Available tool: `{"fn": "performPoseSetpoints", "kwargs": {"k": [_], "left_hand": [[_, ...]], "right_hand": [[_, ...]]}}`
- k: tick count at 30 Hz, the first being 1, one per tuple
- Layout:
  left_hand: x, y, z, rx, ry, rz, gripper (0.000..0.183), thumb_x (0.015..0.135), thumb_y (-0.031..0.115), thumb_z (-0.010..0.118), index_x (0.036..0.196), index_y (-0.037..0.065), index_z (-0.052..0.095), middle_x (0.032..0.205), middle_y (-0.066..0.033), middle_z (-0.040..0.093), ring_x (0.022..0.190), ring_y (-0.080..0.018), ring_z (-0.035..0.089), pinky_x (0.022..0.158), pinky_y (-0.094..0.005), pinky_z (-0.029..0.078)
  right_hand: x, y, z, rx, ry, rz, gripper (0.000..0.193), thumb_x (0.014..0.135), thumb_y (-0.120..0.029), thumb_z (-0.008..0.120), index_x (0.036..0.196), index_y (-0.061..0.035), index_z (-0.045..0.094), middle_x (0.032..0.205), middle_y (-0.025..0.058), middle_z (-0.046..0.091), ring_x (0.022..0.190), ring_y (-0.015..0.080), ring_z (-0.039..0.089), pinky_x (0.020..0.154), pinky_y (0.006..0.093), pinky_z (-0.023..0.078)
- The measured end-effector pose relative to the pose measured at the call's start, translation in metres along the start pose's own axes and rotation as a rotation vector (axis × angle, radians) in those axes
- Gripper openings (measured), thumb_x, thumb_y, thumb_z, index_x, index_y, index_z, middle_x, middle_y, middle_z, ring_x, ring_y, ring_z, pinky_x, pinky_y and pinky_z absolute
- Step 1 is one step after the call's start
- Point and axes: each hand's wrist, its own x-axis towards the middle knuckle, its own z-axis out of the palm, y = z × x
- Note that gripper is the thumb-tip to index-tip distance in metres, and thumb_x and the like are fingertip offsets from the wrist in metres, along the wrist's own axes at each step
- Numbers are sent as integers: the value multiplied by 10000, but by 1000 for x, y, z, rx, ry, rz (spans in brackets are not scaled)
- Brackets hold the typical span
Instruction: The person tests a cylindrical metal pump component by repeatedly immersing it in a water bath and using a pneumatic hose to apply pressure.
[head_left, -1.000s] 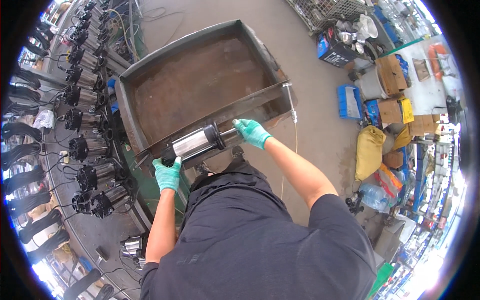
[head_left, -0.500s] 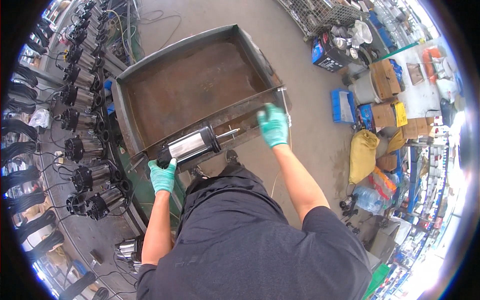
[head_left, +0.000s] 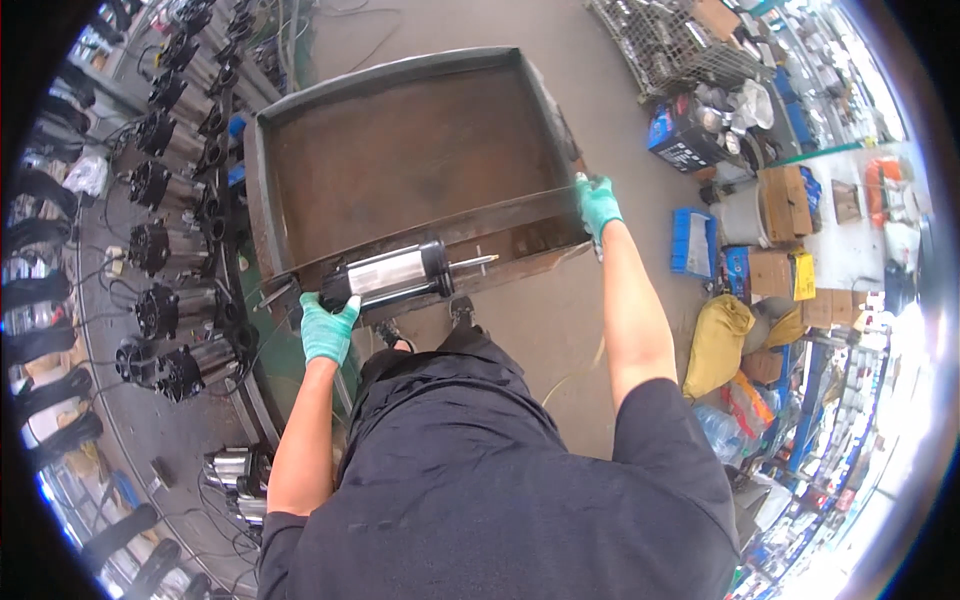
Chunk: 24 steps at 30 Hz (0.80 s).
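The left hand grips the left end of the steel motor cylinder, lying lengthwise along the rusty tray's near rim. The right hand clasps the tray's right near corner, well apart from it.

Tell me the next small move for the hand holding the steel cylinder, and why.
Probably lower the steel cylinder into the rusty tray. The left hand grips its near end, it lies across the tray's front rim, and the right hand steadies the tray's corner.
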Motion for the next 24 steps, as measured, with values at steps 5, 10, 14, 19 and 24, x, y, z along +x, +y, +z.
{"fn": "performPoseSetpoints", "kwargs": {"k": [5,10,14,19,24], "left_hand": [[1,10,-1,18,2,-27,655,756,359,863,1162,-16,511,1001,-210,719,936,-359,704,858,-423,537],[-2,16,-2,-8,1,-32,651,771,360,869,1158,-23,512,1018,-197,718,930,-316,700,872,-400,530],[-3,22,-5,11,-2,-42,629,760,315,869,1155,-17,509,1004,-187,724,911,-311,705,857,-399,536],[-3,20,-5,68,-3,-51,638,744,366,872,1123,-24,539,976,-200,731,907,-344,714,845,-408,539],[-7,19,-5,139,-14,-91,661,727,397,879,1110,-30,550,970,-218,731,916,-371,714,839,-418,542]], "right_hand": [[-68,11,32,294,-374,-208,73,981,-190,620,987,-146,562,686,-31,533,533,78,461,439,290,367],[-98,37,70,405,-616,58,121,935,-161,516,869,-152,617,667,-18,561,462,71,406,420,242,291],[-101,39,83,518,-684,109,204,913,-130,471,814,-140,649,656,-13,567,448,70,388,405,246,278],[-98,38,89,519,-659,152,199,908,-129,475,808,-131,647,637,-10,549,437,79,381,400,259,281],[-100,31,95,513,-570,147,206,911,-137,478,774,-128,632,607,-11,512,436,91,384,403,272,284]]}}
